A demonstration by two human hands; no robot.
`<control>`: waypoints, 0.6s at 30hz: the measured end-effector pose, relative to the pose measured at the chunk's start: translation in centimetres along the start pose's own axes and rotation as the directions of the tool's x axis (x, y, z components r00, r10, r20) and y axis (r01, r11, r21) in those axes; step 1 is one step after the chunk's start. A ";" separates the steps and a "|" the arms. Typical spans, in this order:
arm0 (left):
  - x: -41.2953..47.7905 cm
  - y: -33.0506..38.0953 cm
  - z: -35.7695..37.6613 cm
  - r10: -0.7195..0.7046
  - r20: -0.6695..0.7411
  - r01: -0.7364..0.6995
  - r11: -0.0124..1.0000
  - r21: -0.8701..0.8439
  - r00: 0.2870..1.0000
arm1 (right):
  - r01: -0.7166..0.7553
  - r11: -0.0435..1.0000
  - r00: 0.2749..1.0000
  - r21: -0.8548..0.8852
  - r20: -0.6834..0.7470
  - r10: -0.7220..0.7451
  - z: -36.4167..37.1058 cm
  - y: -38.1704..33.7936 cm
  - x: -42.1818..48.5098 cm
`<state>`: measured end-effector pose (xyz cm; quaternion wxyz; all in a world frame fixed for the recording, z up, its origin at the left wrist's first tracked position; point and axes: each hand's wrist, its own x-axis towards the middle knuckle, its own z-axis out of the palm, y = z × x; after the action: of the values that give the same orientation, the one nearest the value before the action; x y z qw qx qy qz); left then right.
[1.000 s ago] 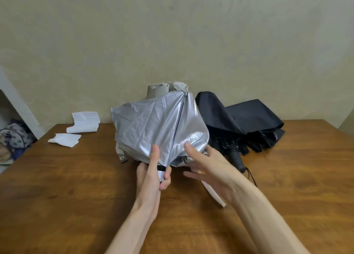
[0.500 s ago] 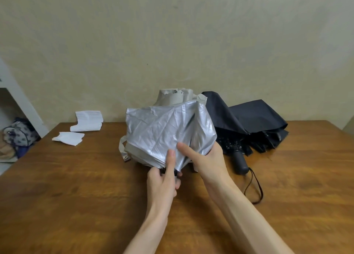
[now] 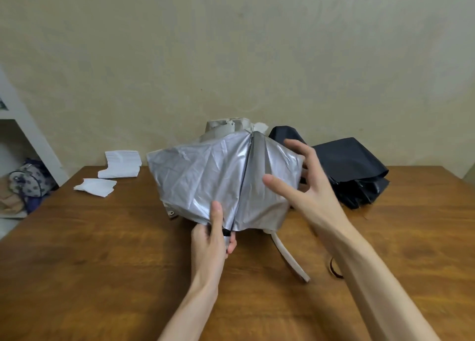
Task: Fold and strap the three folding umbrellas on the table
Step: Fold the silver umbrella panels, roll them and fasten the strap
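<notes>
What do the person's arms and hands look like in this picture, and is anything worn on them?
Both arms are bare as far as the picture shows: no sleeve covers the left forearm or the right forearm. The left hand and the right hand wear no gloves, and no ring, watch or bracelet shows. The fingers look long and slim.

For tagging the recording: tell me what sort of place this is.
Probably a room in a home, not a workshop: a brown wooden table standing by a plain beige wall, a white shelf unit at the left, and a small patterned fabric bag low beside it.
</notes>
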<state>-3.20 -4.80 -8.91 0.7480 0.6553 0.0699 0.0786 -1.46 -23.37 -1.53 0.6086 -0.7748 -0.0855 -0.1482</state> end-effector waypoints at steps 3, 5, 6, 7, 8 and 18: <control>0.2 -0.2 -0.1 0.036 -0.026 -0.036 0.999 0.005 0.999 | 0.013 0.988 1.000 -0.151 0.017 -0.011 -2.1 0.0 1.2; 0.3 -0.3 -0.2 0.058 -0.037 -0.059 0.998 -0.010 0.998 | -0.026 0.967 0.997 -0.252 0.065 0.043 -3.4 0.2 1.7; 0.4 -0.3 -0.3 0.065 -0.043 -0.066 0.998 -0.017 0.997 | -0.050 0.951 0.992 -0.305 0.093 0.082 -4.0 0.2 1.8; 0.5 -0.4 -0.3 0.068 -0.052 -0.069 0.997 -0.021 0.996 | -0.071 0.934 0.987 -0.350 0.112 0.117 -4.4 0.2 1.9; 0.6 -0.5 -0.3 0.068 -0.063 -0.069 0.997 -0.021 0.996 | -0.083 0.923 0.984 -0.377 0.117 0.136 -4.8 0.3 1.9; 1.5 -1.4 0.0 0.020 -0.154 -0.018 1.000 0.016 0.988 | -0.122 0.992 0.952 -0.004 0.282 0.118 -5.3 -0.5 1.7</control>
<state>-1.70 -4.66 -10.34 0.7346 0.6535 0.1220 0.1358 -0.68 -28.45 0.64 0.6034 -0.7876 -0.1250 0.0017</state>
